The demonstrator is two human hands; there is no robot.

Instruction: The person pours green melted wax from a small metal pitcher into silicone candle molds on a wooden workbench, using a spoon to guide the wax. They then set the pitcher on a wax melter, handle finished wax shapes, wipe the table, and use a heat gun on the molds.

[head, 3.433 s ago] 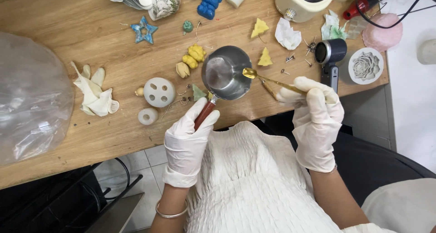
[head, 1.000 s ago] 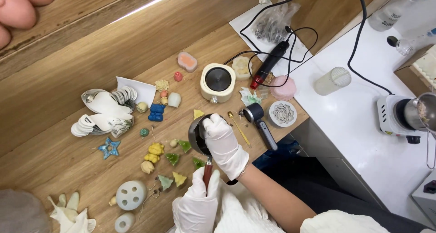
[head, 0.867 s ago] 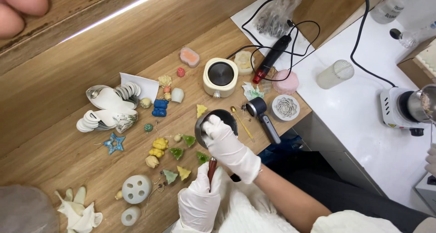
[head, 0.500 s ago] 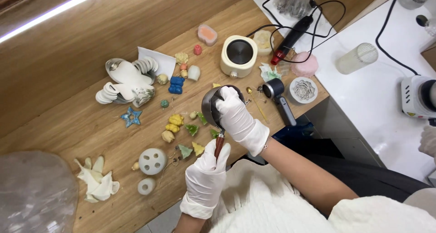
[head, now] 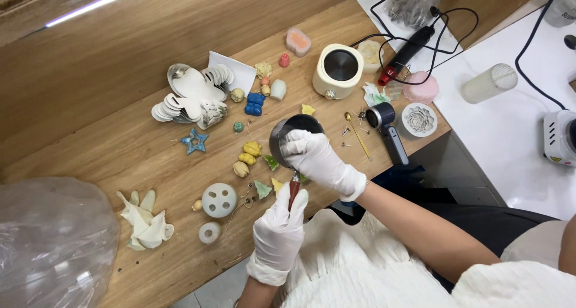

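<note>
**Small Metal Pot: Two-Hand Hold at the Table Edge**

My left hand (head: 277,233), in a white glove, has its fingers wrapped tight around the reddish-brown wooden handle (head: 293,191) of the small round dark metal pot (head: 293,134). My right hand (head: 318,162), also gloved, lies curled over the pot's near rim, fingers bent against it; whether they pinch anything I cannot tell.

The pot sits on the light wooden table (head: 108,104), near its front edge. Small yellow and green moulded figures (head: 249,155) lie just to its left. A thin gold spoon (head: 357,134) lies near on the right, and a cream round warmer with a dark top (head: 338,71) stands beyond.

The pot's long axis runs from bowl to handle, the handle pointing towards me.
</note>
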